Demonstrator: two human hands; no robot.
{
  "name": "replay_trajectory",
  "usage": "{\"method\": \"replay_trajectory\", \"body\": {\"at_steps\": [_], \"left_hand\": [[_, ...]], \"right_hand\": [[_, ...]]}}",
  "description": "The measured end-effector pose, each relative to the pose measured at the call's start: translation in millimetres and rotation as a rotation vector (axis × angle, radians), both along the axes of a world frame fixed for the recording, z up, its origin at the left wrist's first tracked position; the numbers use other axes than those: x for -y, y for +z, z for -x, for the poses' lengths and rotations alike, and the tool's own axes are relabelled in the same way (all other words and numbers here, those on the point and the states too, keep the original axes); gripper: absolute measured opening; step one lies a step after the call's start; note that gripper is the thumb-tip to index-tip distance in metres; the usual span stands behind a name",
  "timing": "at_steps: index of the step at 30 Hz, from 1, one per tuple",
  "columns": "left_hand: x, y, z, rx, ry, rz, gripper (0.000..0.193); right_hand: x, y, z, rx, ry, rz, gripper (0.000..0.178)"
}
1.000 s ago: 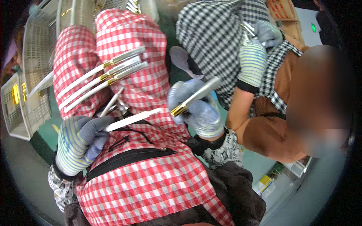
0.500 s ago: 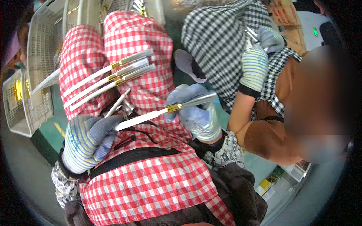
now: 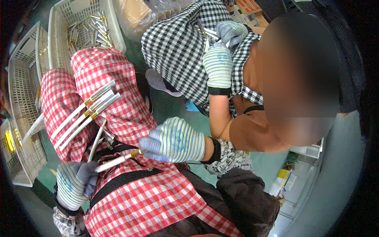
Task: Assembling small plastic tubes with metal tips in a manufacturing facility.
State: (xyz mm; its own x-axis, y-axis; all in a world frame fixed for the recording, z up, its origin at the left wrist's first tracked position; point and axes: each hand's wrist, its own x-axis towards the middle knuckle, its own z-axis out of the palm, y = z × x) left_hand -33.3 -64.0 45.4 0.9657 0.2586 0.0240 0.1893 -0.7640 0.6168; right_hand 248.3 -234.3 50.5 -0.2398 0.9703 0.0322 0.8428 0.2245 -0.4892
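Note:
A slim white stick point(image 3: 117, 162) with a gold collar stretches between my two gloved hands above my lap. My left hand point(image 3: 75, 185) pinches its white end. My right hand point(image 3: 173, 142) is closed over the gold collar, and the end beyond it is hidden. On my red-checked apron lie three similar sticks point(image 3: 84, 114), side by side, with white handles, gold collars and silvery ends. Just above my left hand another white stick point(image 3: 97, 139) rests near some short silvery tubes point(image 3: 108, 137) in the apron's folds.
A pale crate point(image 3: 119, 41) with many silvery and gold pieces stands beyond my knees. More crates point(image 3: 23, 51) line the left, one holding yellow pieces point(image 3: 10, 141). At right, close to my right arm, a co-worker's gloved hands point(image 3: 219, 65) hold silvery pieces over a black-checked apron.
My right hand has turned over and closed around the collar end, covering the silvery end seen before. The view has shifted to the right, and more of the far crate shows.

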Motion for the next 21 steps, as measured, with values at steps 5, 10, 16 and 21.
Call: {"method": "replay_trajectory", "body": {"at_steps": [5,10,16,21], "left_hand": [[8.9,4.7,10.9,0.009,-0.034,-0.105,0.026],[8.9,-14.5,24.1,-0.042,-0.086,0.119,0.031],[8.0,-0.9,18.6,-0.012,-0.154,-0.025,0.03],[1.3,8.8,8.4,-0.049,-0.22,-0.084,0.025]], "right_hand": [[-0.1,-7.8,14.8,-0.052,0.136,-0.004,0.028],[1.4,-7.8,18.9,-0.123,0.116,0.05,0.029],[0.5,-8.0,30.1,-0.215,0.1,0.264,0.025],[-4.8,-19.5,28.9,-0.315,0.125,0.329,0.024]]}}
